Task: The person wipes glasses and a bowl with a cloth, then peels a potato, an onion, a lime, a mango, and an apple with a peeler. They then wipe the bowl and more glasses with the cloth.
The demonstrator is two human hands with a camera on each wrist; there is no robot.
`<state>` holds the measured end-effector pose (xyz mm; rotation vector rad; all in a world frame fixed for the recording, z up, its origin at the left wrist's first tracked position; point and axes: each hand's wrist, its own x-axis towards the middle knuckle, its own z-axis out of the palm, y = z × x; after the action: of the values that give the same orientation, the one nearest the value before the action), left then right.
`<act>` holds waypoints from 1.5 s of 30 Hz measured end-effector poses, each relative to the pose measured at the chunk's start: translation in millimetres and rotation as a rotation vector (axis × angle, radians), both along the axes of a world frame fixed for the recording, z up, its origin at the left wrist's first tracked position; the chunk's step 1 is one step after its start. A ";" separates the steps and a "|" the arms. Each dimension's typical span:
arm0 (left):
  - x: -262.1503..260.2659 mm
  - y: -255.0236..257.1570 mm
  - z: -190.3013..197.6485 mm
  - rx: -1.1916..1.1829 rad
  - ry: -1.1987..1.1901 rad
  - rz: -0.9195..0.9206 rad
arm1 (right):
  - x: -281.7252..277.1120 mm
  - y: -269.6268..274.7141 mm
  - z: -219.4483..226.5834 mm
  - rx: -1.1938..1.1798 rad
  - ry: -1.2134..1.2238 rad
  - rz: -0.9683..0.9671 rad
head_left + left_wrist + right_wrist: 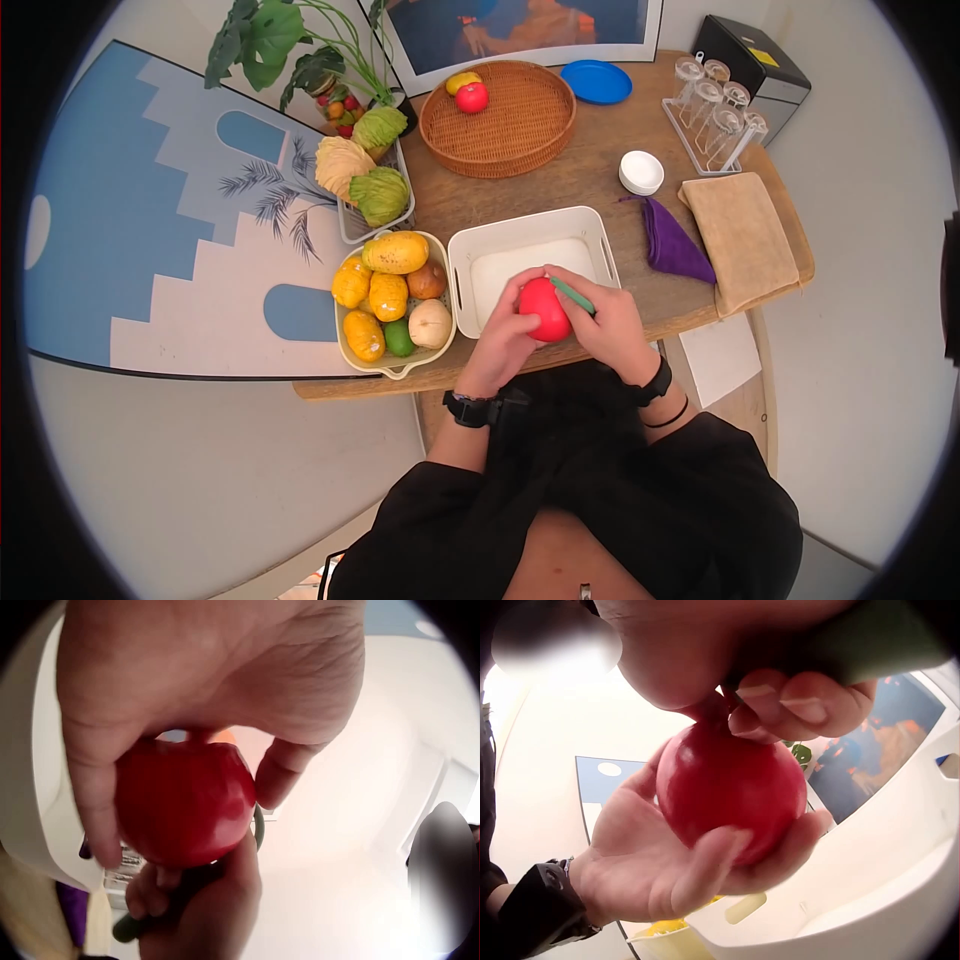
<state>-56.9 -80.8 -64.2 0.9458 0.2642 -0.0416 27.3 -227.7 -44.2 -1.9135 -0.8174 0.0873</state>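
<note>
A round red fruit or vegetable is held above the near part of a white rectangular bin. My left hand grips it, fingers and thumb around its sides; the right wrist view shows this left hand cupping the red thing from below. My right hand holds a green-handled tool against the other side. In the left wrist view the right hand has its fingers curled round the green handle, touching the red surface. The tool's working end is mostly hidden.
Left of the bin stands a yellow basket of mixed produce, with leafy heads behind it. A wicker tray, blue plate, white bowls, purple cloth, tan cloth and a glass rack lie farther back and right.
</note>
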 end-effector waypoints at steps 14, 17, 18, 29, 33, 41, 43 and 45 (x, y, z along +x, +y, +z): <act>-1.1 -0.7 -4.4 -0.144 -0.206 0.110 | -2.0 2.7 1.2 -0.013 0.096 -0.038; 10.8 -0.5 -8.2 -0.266 -0.030 0.172 | -4.6 5.7 0.7 0.082 -0.010 -0.021; 10.5 4.5 -6.3 -0.266 -0.031 0.174 | -4.3 4.5 0.8 0.038 -0.040 -0.026; 7.3 -2.7 -10.8 -0.180 -0.065 0.166 | -0.6 2.8 0.1 -0.020 0.055 -0.058; 4.6 20.8 -0.6 -0.121 0.222 -0.205 | -1.0 2.5 -1.5 -0.027 -0.105 -0.066; 8.7 -1.3 -16.2 -0.151 -0.076 0.188 | -2.4 7.5 -0.4 0.017 0.010 -0.051; 6.6 21.1 -15.6 -0.151 0.076 -0.007 | -1.4 7.9 -5.6 0.026 -0.121 -0.039; 3.7 25.0 -11.5 -0.149 0.228 -0.205 | -1.8 6.4 -6.6 0.025 -0.115 -0.035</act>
<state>-53.2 -55.8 -75.7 0.8165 0.3679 -0.3549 25.6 -221.3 -50.8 -1.9220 -0.8567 -0.0550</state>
